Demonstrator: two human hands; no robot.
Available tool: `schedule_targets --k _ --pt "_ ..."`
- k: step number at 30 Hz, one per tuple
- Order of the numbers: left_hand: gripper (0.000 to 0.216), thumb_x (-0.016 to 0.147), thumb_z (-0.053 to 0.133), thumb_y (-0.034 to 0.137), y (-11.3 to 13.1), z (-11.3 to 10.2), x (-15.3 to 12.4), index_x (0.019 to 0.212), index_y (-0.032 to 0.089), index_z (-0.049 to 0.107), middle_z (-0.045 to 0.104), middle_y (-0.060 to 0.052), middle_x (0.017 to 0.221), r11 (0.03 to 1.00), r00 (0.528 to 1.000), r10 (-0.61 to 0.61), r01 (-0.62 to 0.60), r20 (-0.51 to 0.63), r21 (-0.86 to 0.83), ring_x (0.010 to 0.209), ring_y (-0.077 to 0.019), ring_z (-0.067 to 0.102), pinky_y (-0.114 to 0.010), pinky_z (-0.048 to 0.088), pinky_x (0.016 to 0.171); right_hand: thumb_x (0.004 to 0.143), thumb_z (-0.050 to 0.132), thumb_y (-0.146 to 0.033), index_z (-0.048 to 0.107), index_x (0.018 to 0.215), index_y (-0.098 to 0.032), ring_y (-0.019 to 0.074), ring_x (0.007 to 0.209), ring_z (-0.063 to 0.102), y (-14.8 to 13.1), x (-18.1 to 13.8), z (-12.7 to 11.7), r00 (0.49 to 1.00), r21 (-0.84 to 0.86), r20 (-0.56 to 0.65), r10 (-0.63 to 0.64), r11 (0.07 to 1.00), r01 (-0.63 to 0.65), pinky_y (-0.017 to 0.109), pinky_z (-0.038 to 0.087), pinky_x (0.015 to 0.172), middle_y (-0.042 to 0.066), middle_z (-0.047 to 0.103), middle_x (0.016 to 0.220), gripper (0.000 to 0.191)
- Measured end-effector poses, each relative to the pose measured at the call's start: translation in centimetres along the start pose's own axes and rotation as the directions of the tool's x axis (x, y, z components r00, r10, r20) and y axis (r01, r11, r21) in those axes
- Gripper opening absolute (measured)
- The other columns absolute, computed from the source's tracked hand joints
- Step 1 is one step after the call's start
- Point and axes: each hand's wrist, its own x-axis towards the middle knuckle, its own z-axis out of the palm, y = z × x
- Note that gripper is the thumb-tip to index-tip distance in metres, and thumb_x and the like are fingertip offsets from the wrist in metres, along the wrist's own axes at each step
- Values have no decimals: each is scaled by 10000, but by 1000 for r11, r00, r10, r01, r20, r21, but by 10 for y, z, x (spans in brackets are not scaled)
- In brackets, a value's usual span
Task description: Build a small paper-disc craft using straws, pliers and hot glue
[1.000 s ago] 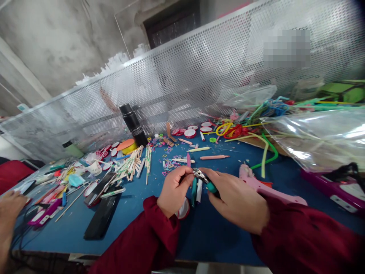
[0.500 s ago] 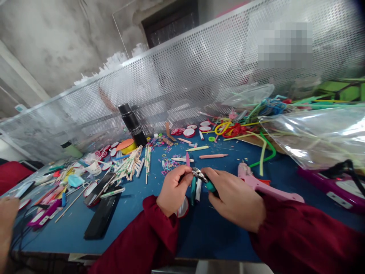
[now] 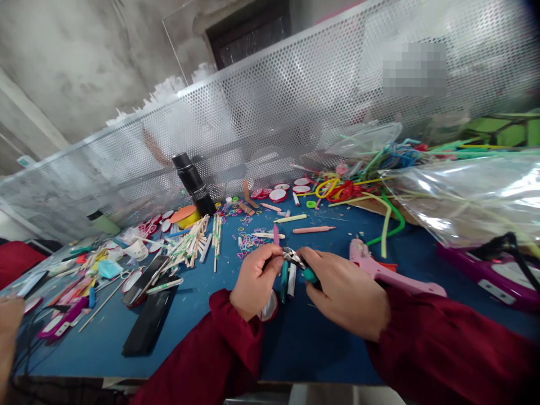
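My left hand [image 3: 258, 279] is closed in a pinch on a thin pink pointed stick [image 3: 276, 233], whose tip sticks up above the fingers. Green-handled pliers [image 3: 294, 257] are in my right hand [image 3: 346, 292], which is wrapped round the grips. Their metal jaws reach to my left fingertips, at the stick's lower part; whether they bite on it I cannot tell. Under the hands lie a dark green stick [image 3: 284, 282] and a white stick [image 3: 291, 281]. A round red-rimmed white disc [image 3: 270, 308] shows partly beside my left wrist.
A pink glue gun [image 3: 396, 273] lies right of my right hand, near a purple power strip [image 3: 493, 278]. Paper-wrapped sticks [image 3: 196, 242], a black phone [image 3: 149, 320] and a black bottle [image 3: 194, 183] are to the left. Another person's hand [image 3: 10, 320] is at the left edge.
The view has shifted slightly. Both hands keep nearly the same place, with the pink stick and the pliers still held together.
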Motion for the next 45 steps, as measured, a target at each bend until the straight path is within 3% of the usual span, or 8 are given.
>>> schedule_targets --k 24,32,45 --pt "144 947 492 230 -2 -1 -1 853 167 581 532 -6 757 999 1000 28 -28 2 38 711 -131 458 -241 378 686 772 494 -138 535 1099 -210 255 941 656 -1 -1 -4 999 9 44 24 1000 -24 328 422 807 77 702 972 338" --pt "136 943 496 216 0 0 0 859 166 589 560 -17 785 999 999 30 -30 -12 35 733 -135 481 -241 387 698 820 494 -171 524 1055 -205 242 869 668 -4 0 -2 996 -46 55 64 997 -61 317 377 734 63 702 893 239" --pt "167 959 474 256 -7 2 3 825 171 528 455 17 694 999 999 -30 31 36 -26 657 -120 413 -242 343 640 833 476 -191 504 980 -195 226 757 659 -5 3 -2 990 -107 89 105 990 -96 318 264 629 58 698 814 150"
